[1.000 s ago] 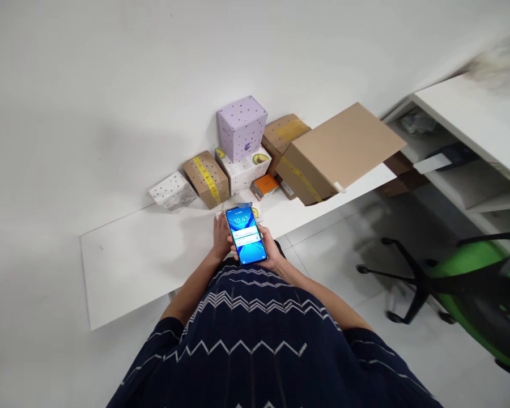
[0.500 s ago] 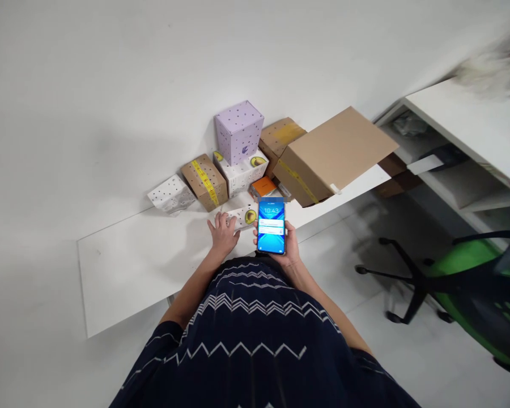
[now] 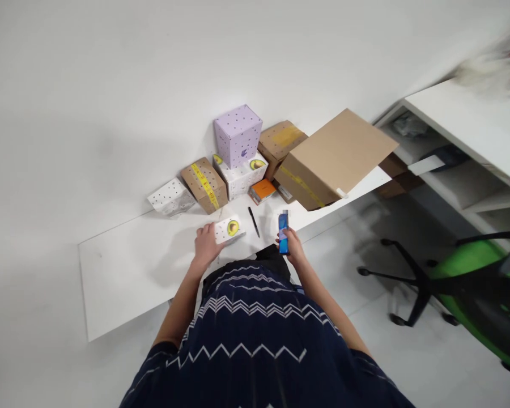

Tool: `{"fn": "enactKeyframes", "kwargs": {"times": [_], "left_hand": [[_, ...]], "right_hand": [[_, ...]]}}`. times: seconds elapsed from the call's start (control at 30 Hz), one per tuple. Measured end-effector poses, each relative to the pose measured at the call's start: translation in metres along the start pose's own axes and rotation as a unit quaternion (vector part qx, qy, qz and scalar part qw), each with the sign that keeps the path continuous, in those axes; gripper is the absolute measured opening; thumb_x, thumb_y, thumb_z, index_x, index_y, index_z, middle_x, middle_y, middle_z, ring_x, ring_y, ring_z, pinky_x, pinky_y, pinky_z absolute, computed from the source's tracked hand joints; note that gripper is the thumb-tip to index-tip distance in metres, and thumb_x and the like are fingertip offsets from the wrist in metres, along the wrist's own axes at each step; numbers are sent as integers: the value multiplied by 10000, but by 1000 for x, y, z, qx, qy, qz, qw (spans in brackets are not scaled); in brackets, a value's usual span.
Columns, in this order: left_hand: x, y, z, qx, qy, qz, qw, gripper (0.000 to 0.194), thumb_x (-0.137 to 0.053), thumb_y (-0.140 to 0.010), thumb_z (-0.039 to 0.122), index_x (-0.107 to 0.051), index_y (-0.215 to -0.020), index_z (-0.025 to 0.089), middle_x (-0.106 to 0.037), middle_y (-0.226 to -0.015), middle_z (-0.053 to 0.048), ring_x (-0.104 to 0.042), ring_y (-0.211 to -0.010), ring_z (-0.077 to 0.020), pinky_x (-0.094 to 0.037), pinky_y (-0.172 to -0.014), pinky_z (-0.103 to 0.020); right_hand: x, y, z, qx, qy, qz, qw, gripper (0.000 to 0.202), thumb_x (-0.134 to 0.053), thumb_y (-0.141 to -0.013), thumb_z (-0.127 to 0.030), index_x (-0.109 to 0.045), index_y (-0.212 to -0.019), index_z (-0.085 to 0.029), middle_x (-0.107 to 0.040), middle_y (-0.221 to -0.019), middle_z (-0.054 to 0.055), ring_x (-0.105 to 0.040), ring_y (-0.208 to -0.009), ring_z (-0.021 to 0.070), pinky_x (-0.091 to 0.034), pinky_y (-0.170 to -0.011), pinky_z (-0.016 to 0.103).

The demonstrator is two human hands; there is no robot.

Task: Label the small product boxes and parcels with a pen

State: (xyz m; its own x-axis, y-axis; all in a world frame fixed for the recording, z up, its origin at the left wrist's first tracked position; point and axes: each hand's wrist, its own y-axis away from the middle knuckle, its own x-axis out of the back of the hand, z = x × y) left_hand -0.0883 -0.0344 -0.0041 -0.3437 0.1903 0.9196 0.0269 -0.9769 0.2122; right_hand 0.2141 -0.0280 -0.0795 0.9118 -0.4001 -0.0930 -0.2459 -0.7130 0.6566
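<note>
My left hand (image 3: 207, 245) is closed round the left end of a small white box (image 3: 228, 229) with an avocado print, just over the white table (image 3: 123, 272). In my right hand (image 3: 294, 245) is a smartphone (image 3: 283, 233), its lit blue screen turned at an angle and my thumb lying across it. A black pen (image 3: 254, 221) lies on the tabletop between my two hands. Beyond it sit an orange box (image 3: 263, 190) and a larger white avocado box (image 3: 242, 177).
A purple box (image 3: 239, 136) stands on the larger avocado box. Taped brown cartons (image 3: 204, 184) and a big cardboard box (image 3: 340, 153) line the back. To the right are a white shelf unit (image 3: 471, 130) and a green-and-black chair (image 3: 467, 283).
My left hand has grasped the small avocado box and shifted it left, uncovering the pen. The phone has moved right and turned edge-on in my right hand.
</note>
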Motion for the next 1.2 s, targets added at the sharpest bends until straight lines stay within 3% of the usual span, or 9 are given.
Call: {"fn": "enactKeyframes", "kwargs": {"times": [0.07,0.1,0.2,0.3,0.43,0.6,0.8,1.2], "left_hand": [[10,15,-29,29,2,7,1000,618,-690,-775,441,-471,-1314,233,-565,-1264,-129,-480,-1165,-343,-450,-938,-448],[15,20,-44,47,-3,10,999,612,-679,-777,453,-473,-1307,226,-566,-1253,-130,-477,-1171,-343,-441,-954,-453],[27,27,-81,108,-32,46,993,638,-669,-779,449,-454,-1329,206,-535,-1304,-148,-444,-1214,-362,-413,-999,-477],[34,18,-104,141,-51,88,985,689,-680,-778,432,-426,-1369,186,-497,-1359,-159,-402,-1254,-381,-393,-1028,-490],[36,-5,-117,158,-42,126,979,745,-701,-784,426,-393,-1417,183,-453,-1394,-171,-359,-1279,-393,-386,-1036,-507],[33,-31,-120,181,-39,155,970,759,-742,-767,445,-442,-1414,185,-353,-1415,-189,-321,-1294,-411,-408,-1008,-523],[34,-48,-126,171,-43,149,973,741,-718,-785,476,-466,-1420,189,-343,-1403,-178,-316,-1292,-400,-422,-1012,-526],[33,-57,-158,78,-100,213,969,551,-648,-857,510,-619,-1312,202,-403,-1397,-194,-328,-1265,-400,-330,-1023,-547]], "right_hand": [[-4,-4,3,53,162,23,985,524,-659,-759,-430,-577,-1237,-230,-633,-845,-7,-619,-741,180,-520,-652,295],[-6,-7,3,75,256,30,963,535,-650,-777,-431,-583,-1265,-222,-639,-892,19,-623,-823,202,-521,-738,330],[-15,-15,2,110,494,41,861,573,-614,-836,-424,-554,-1370,-228,-612,-1172,128,-574,-1110,301,-438,-956,452],[-23,-23,2,122,596,61,791,648,-606,-865,-450,-466,-1464,-248,-503,-1370,186,-493,-1231,369,-387,-996,504],[-32,-30,4,141,637,72,755,687,-605,-881,-473,-410,-1498,-242,-464,-1401,199,-462,-1240,376,-372,-991,505],[-41,-38,8,143,662,88,731,663,-590,-894,-490,-405,-1491,-268,-452,-1408,175,-468,-1223,363,-369,-983,489],[-50,-47,10,149,664,94,727,655,-581,-898,-485,-403,-1486,-256,-466,-1389,177,-484,-1203,355,-384,-964,474],[-57,-52,11,149,649,99,740,671,-604,-886,-455,-410,-1494,-247,-454,-1414,177,-457,-1228,362,-382,-986,478]]}}
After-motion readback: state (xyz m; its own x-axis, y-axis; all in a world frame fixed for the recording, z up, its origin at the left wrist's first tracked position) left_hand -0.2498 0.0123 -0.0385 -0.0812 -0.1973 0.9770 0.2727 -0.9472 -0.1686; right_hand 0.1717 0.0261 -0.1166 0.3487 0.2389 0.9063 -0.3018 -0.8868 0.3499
